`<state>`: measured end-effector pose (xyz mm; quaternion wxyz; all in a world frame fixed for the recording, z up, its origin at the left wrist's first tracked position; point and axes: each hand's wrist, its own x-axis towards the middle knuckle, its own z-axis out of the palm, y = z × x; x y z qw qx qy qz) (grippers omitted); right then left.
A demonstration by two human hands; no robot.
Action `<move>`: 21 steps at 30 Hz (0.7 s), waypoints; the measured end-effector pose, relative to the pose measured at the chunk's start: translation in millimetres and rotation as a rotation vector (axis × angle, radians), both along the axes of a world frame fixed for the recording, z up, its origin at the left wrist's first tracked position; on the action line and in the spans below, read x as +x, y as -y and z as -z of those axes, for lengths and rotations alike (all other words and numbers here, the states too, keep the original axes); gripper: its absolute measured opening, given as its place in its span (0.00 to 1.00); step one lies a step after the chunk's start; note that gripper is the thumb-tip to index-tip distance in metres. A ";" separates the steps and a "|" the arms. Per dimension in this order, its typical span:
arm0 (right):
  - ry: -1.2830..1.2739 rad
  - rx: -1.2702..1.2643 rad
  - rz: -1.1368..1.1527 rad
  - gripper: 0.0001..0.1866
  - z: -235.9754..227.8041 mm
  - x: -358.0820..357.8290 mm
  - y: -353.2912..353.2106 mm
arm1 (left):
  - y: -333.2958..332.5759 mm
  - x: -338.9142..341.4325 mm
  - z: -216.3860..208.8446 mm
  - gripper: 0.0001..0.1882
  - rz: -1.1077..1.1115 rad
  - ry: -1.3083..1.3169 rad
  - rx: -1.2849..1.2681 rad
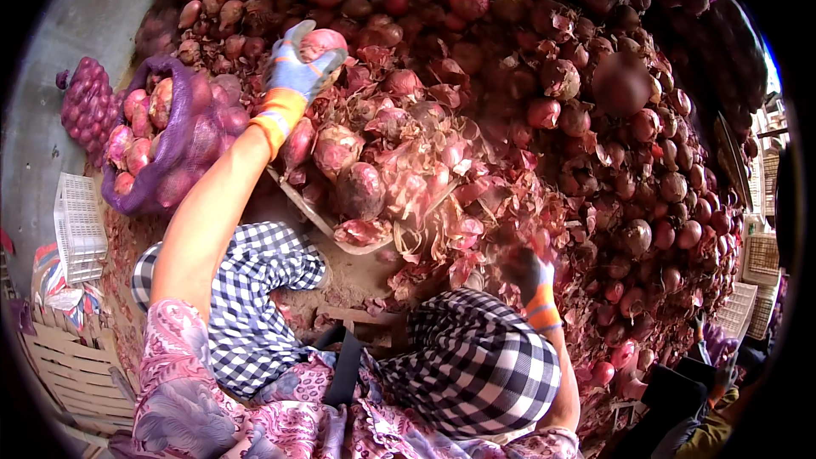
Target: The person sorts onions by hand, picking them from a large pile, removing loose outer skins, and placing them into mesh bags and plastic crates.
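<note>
My left hand (297,70), in a blue-grey work glove with an orange cuff, is closed around a red onion (322,41) at the upper left, above the heap. Just below it, several larger onions (361,190) and loose papery skins (416,178) lie on a shallow tray (310,214) between my knees and the heap. My right hand (535,279), gloved the same way, is low beside my right knee among onion skins. Its fingers are dark and smeared, so whether it holds anything is unclear. A blurred onion (620,85) shows at the upper right, in front of the heap.
A large heap of red onions (671,187) fills the far and right sides. An open purple mesh bag (174,144) of onions stands at left, with a filled one (91,102) behind it. White plastic crates (81,225) stand left. Another person's sleeve (722,425) shows at lower right.
</note>
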<state>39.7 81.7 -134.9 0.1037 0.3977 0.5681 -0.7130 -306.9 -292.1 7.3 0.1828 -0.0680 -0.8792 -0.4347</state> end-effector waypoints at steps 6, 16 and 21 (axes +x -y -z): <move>0.158 -0.183 0.326 0.17 2.2 23.5 -12.7 | -30.7 -15.0 70.9 0.32 0.091 0.284 -1.145; -0.091 1.034 -0.411 0.31 -22.2 -115.1 -45.7 | -11.5 -38.7 79.0 0.25 0.250 0.619 -1.057; -0.072 0.750 0.076 0.40 18.9 -266.0 -69.6 | -43.7 -14.6 66.0 0.25 0.467 0.210 -0.466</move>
